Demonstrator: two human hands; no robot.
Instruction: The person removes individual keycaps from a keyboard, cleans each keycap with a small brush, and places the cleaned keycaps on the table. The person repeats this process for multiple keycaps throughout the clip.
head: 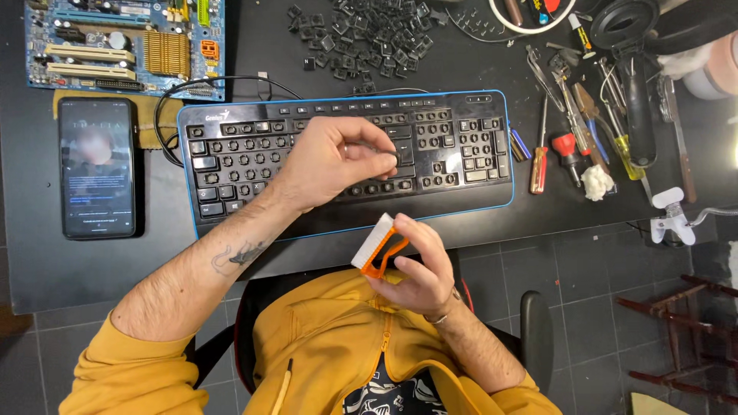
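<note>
A black keyboard (453,146) with a blue rim lies on the dark desk; most of its keycaps are off. My left hand (334,157) rests over the keyboard's middle, fingertips pinched on a key near the right side of the main block. My right hand (419,265) is held near the desk's front edge above my lap and grips a small orange-handled brush (378,246) with a white head. A heap of loose black keycaps (365,34) lies behind the keyboard.
A phone (98,167) with a lit screen lies left of the keyboard. A blue circuit board (123,46) sits at the back left. Screwdrivers and pliers (573,131) lie to the right, beside a black tool (638,100) and a white clamp (670,215).
</note>
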